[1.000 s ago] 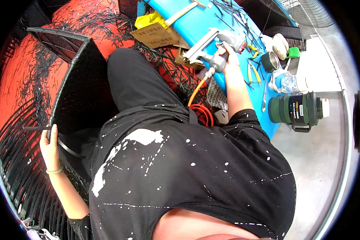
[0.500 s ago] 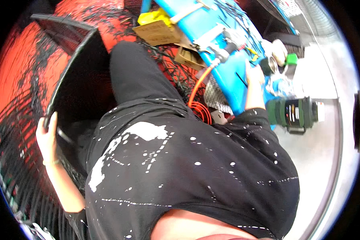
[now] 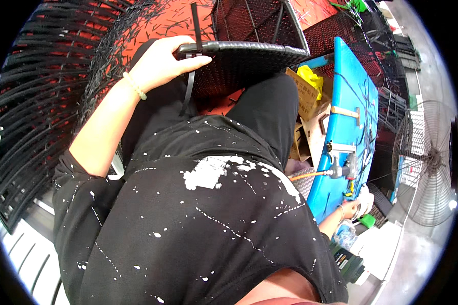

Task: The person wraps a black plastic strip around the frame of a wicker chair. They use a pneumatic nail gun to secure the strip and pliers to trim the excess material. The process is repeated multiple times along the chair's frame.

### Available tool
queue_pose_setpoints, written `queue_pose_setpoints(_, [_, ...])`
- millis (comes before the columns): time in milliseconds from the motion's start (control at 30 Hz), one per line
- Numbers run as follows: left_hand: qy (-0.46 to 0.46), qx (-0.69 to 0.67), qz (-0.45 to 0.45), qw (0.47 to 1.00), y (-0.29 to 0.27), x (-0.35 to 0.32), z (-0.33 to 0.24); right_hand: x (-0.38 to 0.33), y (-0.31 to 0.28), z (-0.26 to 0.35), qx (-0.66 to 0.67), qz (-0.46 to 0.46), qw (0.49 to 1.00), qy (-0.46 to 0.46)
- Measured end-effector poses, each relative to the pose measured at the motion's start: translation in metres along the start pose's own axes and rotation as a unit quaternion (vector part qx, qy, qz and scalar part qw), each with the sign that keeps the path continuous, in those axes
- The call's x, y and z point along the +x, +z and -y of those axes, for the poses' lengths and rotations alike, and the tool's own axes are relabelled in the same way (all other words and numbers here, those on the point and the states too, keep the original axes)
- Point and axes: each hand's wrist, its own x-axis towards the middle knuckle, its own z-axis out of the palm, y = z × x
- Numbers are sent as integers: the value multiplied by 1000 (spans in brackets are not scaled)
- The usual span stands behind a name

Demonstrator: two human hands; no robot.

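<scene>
Left hand [image 3: 160, 63] grips the black woven panel [image 3: 244, 56] by its rim directly beneath the fingers; right hand [image 3: 352, 207] on the blue tabletop [image 3: 348, 127], grasp indiscernible.

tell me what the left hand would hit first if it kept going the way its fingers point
The left hand already rests on the black woven panel, fingers pointing along its top edge; going on, it would probably just slide along that edge, though depth is unclear.

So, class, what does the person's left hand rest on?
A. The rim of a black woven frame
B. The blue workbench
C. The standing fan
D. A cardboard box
A: the left hand lies over the top rim of the black woven frame, thumb along its edge.
</scene>
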Motion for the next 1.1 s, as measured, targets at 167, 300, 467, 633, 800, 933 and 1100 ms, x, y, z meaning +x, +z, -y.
queue_pose_setpoints(167, [-2, -7, 23, 1000, -1, 2, -2, -130, 41, 223, 161, 144, 837, -503])
queue_pose_setpoints(300, [2, -6, 26, 1000, 1, 5, -3, -253, 33, 346, 218, 281, 647, -675])
queue_pose_setpoints(467, [11, -32, 28, 999, 0, 2, -3, -353, 40, 417, 274, 340, 470, -767])
queue_pose_setpoints(633, [33, -44, 18, 998, 4, 0, -2, -384, 38, 440, 265, 302, 460, -792])
queue_pose_setpoints(800, [46, -40, 15, 998, 7, 1, 2, -388, 44, 443, 240, 281, 444, -816])
queue_pose_setpoints(933, [47, -55, 11, 997, 8, 0, 2, -394, 44, 447, 231, 277, 433, -826])
queue_pose_setpoints(1100, [46, -30, 9, 998, 7, -1, 3, -397, 59, 449, 263, 216, 428, -837])
